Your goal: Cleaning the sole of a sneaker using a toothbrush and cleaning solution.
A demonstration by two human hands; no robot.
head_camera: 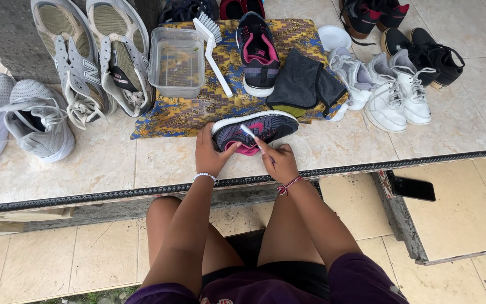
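Left hand (210,153) grips the toe end of a dark grey and pink sneaker (255,129) lying on its side at the tiled ledge (113,163) edge. Right hand (277,162) pinches a small white brush (250,135) against the sneaker's sole rim. Behind: patterned cloth (198,110), clear plastic tub (176,61), matching sneaker (257,53), folded dark rag (302,81).

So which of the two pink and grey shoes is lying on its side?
The near shoe under both hands, sole edge facing the cloth; its mate stands upright on the cloth.
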